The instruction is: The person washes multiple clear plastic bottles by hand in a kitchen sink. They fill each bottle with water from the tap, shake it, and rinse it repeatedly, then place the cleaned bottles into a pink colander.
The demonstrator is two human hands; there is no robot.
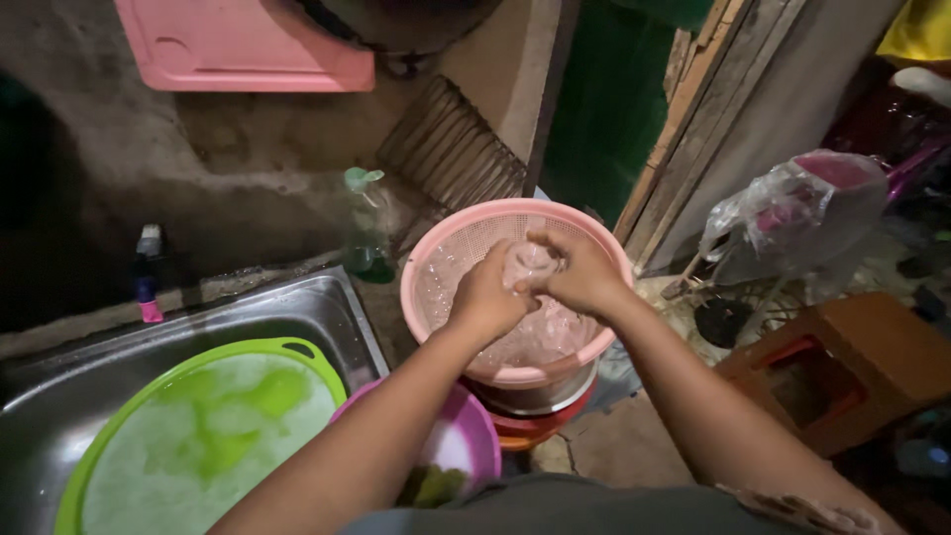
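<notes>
1. Biggest thing in view, the steel sink (327, 307), fills the lower left, set into a rough concrete counter (248, 178).
2. Inside that sink sits a lime-green basin (287, 349), full of pale soapy water, its handle tab pointing toward the back.
3. Centre stage now: a pink mesh colander (436, 253), round, perched on top of a stack of bowls with a metal one directly beneath it.
4. Over to the right, a fan wrapped in clear plastic (792, 213) stands on the floor, and just below it a reddish-brown stool (872, 347).
5. Top left, a pink cutting board (248, 45) leans flat against the wall, well apart from the action.
6. Down low, a purple bowl (475, 436) tucks in between the green basin and the colander's stack, partly hidden by the forearm.
7. Behind the colander, a clear bottle with a green cap (363, 223) stands upright on the counter, a little green liquid at its base.
8. Now the hands! The left hand (485, 297) is curled closed around a clear glass (530, 263), gripping it from the near side.
9. The right hand (584, 272) wraps the same glass from the far side, fingers folded over its top.
10. That glass is held right over the colander's bowl, inside its rim.
</notes>
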